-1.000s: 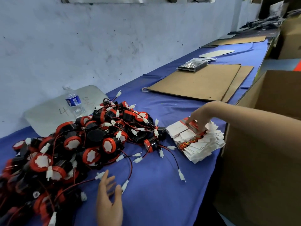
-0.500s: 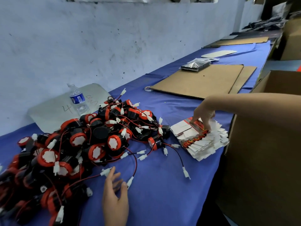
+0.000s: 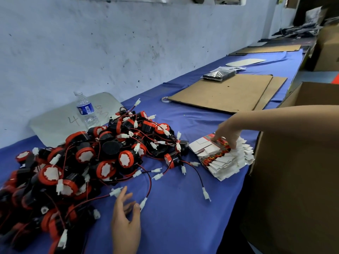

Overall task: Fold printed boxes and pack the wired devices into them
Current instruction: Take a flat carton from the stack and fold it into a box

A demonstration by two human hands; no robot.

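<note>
A heap of red-and-black wired devices (image 3: 77, 162) with white plugs covers the left of the blue table (image 3: 174, 217). A fanned stack of flat printed boxes (image 3: 223, 158), white with red print, lies near the table's right edge. My right hand (image 3: 227, 132) reaches over that stack, fingertips pinching the top flat box. My left hand (image 3: 126, 222) hovers low at the near edge of the heap, fingers loosely spread beside a white plug, holding nothing.
A large open cardboard carton (image 3: 297, 171) stands at the right, against the table edge. Flat cardboard sheets (image 3: 225, 94) and a wrapped dark packet (image 3: 219, 75) lie farther back. A water bottle (image 3: 85, 110) stands on a grey board by the wall.
My right hand has settled lower onto the box stack and its fingers have closed on the top flat box. My left hand stays by the heap's edge, barely moved.
</note>
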